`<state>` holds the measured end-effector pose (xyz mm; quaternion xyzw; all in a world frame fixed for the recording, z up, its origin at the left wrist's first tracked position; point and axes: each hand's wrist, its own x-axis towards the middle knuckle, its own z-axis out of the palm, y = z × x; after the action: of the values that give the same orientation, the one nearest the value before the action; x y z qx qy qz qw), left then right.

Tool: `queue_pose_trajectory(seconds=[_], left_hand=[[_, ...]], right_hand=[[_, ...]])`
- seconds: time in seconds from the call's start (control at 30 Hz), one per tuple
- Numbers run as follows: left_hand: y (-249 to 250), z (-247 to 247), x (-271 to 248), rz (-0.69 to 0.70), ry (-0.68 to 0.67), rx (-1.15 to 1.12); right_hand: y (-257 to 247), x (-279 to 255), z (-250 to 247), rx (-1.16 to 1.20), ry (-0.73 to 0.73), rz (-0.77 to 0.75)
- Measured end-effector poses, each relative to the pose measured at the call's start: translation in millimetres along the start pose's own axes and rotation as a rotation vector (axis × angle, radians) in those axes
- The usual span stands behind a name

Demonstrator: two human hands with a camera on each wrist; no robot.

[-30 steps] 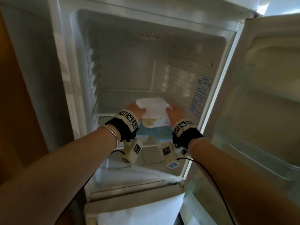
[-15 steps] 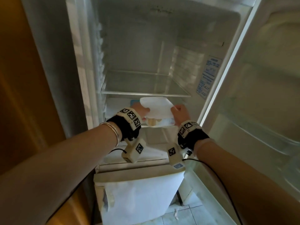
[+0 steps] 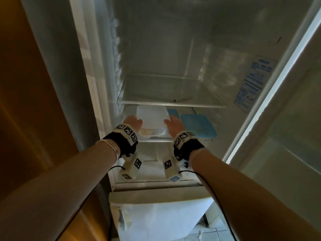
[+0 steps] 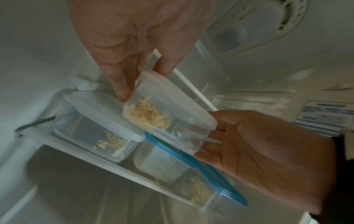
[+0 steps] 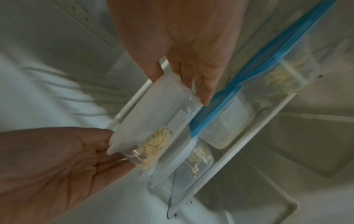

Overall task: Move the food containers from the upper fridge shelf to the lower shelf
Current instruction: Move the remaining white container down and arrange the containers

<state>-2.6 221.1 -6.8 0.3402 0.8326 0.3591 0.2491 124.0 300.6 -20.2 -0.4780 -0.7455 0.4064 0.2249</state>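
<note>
Both hands (image 3: 133, 122) have lowered white-lidded container (image 3: 152, 117) onto lower shelf (image 3: 154, 140)

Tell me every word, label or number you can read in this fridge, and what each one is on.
Nothing here can be read.
Blue-printed sticker on the fridge's right inner wall: too blurred to read.
White label on the white-lidded container that both hands hold: no print can be made out.
Wrist bands: black-and-white square codes, no words.

Head cam above, wrist cams close
</note>
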Motion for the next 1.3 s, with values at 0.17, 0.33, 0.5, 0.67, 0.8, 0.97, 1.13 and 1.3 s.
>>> queue_pose_trajectory(seconds=[0.17, 0.33, 0.5, 0.67, 0.8, 0.97, 1.13, 1.3], left_hand=[[-2, -1, 32, -0.034, 0.098, 0.088], [-1, 1, 56, -0.054, 0.140, 0.150], [-6, 3, 66, -0.067, 0.151, 0.194], [-6, 1, 72, -0.063, 0.156, 0.189], [-5, -2, 72, -0.048, 0.103, 0.195], [-5, -7, 63, -0.011, 0.094, 0.202], [6, 0, 52, 0.038, 0.043, 0.207], [6, 2, 63, 0.041, -0.028, 0.315]], right_hand=[[-7, 35, 15, 0.031, -0.084, 0.008], [-10, 57, 23, -0.005, -0.144, 0.031], [-8, 70, 29, -0.036, -0.184, -0.002], [-11, 73, 35, -0.091, -0.225, -0.017], [-12, 74, 35, -0.129, -0.227, -0.016], [-11, 72, 32, -0.127, -0.256, -0.017], [-10, 70, 30, -0.172, -0.323, -0.014], [-17, 72, 34, -0.271, -0.343, -0.019]])
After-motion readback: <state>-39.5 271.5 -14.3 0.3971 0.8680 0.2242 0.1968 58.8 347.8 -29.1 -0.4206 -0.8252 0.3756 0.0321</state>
